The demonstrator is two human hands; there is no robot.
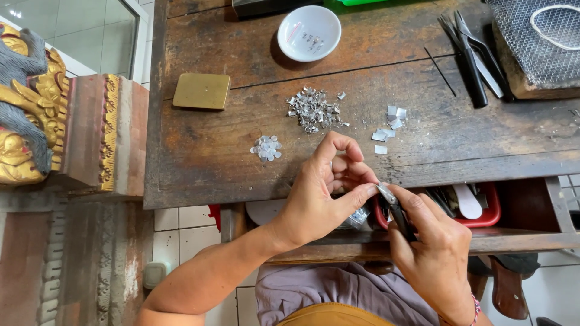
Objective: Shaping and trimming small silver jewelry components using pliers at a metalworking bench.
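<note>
left hand: we pinched thumb and forefinger shut on a tiny silvery metal piece, too small to point at; other fingers curled loose. It sat just off the near edge of the worn dark wooden workbench, above the open drawer.
right hand: we wrapped it closed round the small dark-handled steel pliers, tips meeting the left fingertips.
piece: held at the plier tips, in front of the bench edge; its shape couldn't be made out.
grip advice: we judged a light squeeze best, nose square to the piece, wrists braced against the bench edge.
risk: a slip would likely drop it into the red plastic tray in the drawer.
stock: heap of bent silver scraps mid-bench; cluster of small silver discs left of it; cut silver squares right of it.
far side: white round ceramic dish beyond the heap; flat square brass block towards the bench's left edge; black steel shears at right.
</note>
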